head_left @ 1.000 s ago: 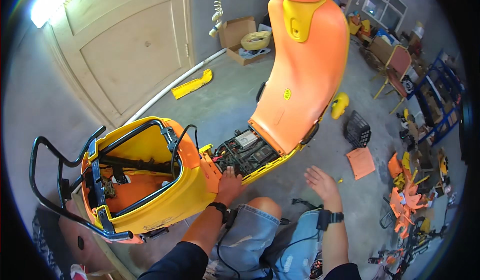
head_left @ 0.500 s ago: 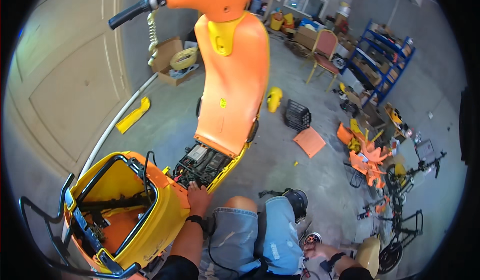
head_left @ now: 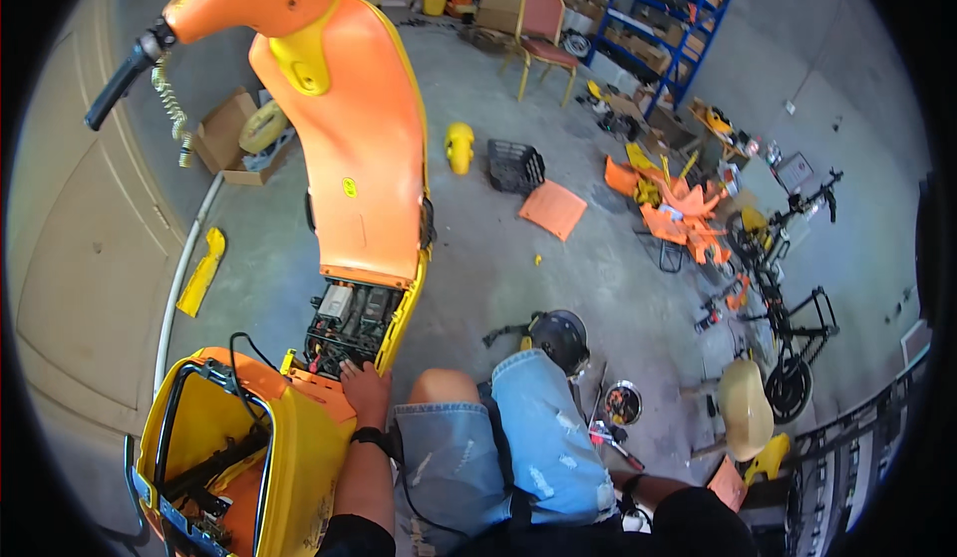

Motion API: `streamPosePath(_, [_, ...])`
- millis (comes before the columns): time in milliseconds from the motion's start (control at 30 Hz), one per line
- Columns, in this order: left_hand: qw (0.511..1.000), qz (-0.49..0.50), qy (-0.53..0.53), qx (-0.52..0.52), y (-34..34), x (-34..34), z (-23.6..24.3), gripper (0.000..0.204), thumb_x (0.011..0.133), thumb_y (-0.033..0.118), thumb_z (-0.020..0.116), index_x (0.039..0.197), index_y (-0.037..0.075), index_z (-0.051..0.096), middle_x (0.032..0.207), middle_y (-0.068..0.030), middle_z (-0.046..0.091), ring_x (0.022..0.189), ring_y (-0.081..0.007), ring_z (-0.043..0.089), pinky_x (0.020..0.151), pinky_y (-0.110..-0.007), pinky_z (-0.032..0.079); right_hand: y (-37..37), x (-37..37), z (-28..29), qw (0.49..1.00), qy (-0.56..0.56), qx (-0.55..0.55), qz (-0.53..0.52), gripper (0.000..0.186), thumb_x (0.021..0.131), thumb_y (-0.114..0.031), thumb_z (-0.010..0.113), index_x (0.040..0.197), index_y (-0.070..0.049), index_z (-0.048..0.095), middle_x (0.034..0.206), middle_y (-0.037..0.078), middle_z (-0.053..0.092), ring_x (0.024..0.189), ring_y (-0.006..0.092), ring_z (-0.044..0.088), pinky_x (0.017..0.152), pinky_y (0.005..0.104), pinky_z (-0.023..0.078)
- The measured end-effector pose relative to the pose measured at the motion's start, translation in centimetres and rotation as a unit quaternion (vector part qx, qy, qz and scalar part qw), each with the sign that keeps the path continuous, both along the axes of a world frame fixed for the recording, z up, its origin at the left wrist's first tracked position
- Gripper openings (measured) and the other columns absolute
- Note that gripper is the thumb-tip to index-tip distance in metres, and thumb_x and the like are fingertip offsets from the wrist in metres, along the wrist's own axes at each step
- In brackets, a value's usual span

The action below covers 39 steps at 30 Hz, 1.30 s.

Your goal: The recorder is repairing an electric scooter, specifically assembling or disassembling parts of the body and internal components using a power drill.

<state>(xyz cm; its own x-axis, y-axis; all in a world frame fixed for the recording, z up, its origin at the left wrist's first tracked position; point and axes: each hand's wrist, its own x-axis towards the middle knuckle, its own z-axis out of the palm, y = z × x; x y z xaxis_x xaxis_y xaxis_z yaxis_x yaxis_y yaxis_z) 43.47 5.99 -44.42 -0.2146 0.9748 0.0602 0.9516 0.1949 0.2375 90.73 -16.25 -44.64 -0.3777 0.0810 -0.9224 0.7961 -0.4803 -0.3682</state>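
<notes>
An orange and yellow electric scooter [head_left: 364, 148] stands before me, its floor compartment [head_left: 349, 323] uncovered and showing black wiring and a silver-grey box. My left hand [head_left: 366, 395] lies on the scooter's body at the compartment's rear edge, fingers stretched toward the wiring and holding nothing visible. Behind it is the yellow rear shell [head_left: 299, 447], open at the top with a black frame. My right forearm reaches down beside my right knee; the leg hides most of my right hand [head_left: 619, 478], and its fingers do not show. A red-handled tool [head_left: 626, 455] and a round tray of small parts [head_left: 623, 403] lie nearby.
A black helmet [head_left: 558, 340] lies just beyond my knees. Farther off are a black crate [head_left: 515, 165], an orange panel [head_left: 553, 210] and a heap of orange body parts [head_left: 683, 208]. A cream stool [head_left: 746, 410] and a black bike frame [head_left: 788, 308] stand at right.
My view has swung right, so the scooter sits farther left. The right hand has moved from beside the parts tray to behind my leg. The left hand stays at the compartment edge.
</notes>
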Motion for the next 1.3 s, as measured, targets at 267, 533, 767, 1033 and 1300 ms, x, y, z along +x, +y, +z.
streamPosePath(267, [1.000, -0.004, 0.006, -0.018, 0.3, 0.1, 0.3, 0.048, 0.085, 0.044, 0.062, 0.103, -0.001, 0.060, 0.137, -0.0367, 0.044, 0.134, -0.0445, 0.037, 0.110, -0.047, 0.028, 2.2, -1.3, 0.4, 0.999, 0.013, -0.015, 0.035, 0.037, 0.084, -0.024, 0.070, 0.116, -0.008, 0.061, 0.102, 0.005, 0.070, 0.089, 0.0197, 0.067, 0.072, 0.0356, 0.054])
streamPosePath(533, [0.999, -0.018, 0.040, -0.026, 1.0, 0.7, 1.3, 0.045, 0.085, 0.042, 0.063, 0.094, -0.002, 0.058, 0.131, -0.0380, 0.048, 0.131, -0.0447, 0.041, 0.108, -0.047, 0.032, 4.7, -0.5, -1.7, 0.995, 0.049, -0.055, 0.062, 0.034, 0.084, -0.026, 0.069, 0.113, -0.009, 0.063, 0.101, 0.005, 0.070, 0.088, 0.0182, 0.066, 0.072, 0.0348, 0.054])
streamPosePath(767, [0.992, -0.022, 0.084, -0.091, 1.9, 1.6, 1.2, 0.045, 0.087, 0.037, 0.064, 0.091, -0.007, 0.054, 0.130, -0.0429, 0.044, 0.128, -0.0506, 0.040, 0.107, -0.052, 0.033, 3.7, 0.1, -2.4, 0.984, 0.120, -0.122, 0.059, 0.032, 0.085, -0.027, 0.068, 0.110, -0.010, 0.064, 0.101, 0.004, 0.070, 0.087, 0.0169, 0.066, 0.071, 0.0341, 0.053])
streamPosePath(1033, [0.987, -0.020, 0.096, -0.131, 2.5, 1.9, 1.1, 0.046, 0.087, 0.036, 0.065, 0.088, -0.008, 0.052, 0.134, -0.0432, 0.040, 0.129, -0.0529, 0.038, 0.108, -0.054, 0.032, 4.2, 2.1, -0.2, 0.976, 0.127, -0.175, 0.040, 0.029, 0.085, -0.029, 0.068, 0.108, -0.011, 0.066, 0.100, 0.003, 0.070, 0.086, 0.0154, 0.066, 0.070, 0.0333, 0.053])
streamPosePath(1300, [0.990, -0.025, 0.105, -0.095, 1.9, 1.2, 0.1, 0.049, 0.085, 0.039, 0.066, 0.089, -0.008, 0.054, 0.132, -0.0427, 0.042, 0.127, -0.0513, 0.041, 0.105, -0.052, 0.035, 4.8, 5.0, -1.9, 0.986, 0.099, -0.119, 0.066, 0.027, 0.086, -0.031, 0.067, 0.105, -0.012, 0.067, 0.100, 0.002, 0.071, 0.086, 0.0139, 0.066, 0.069, 0.0325, 0.053])
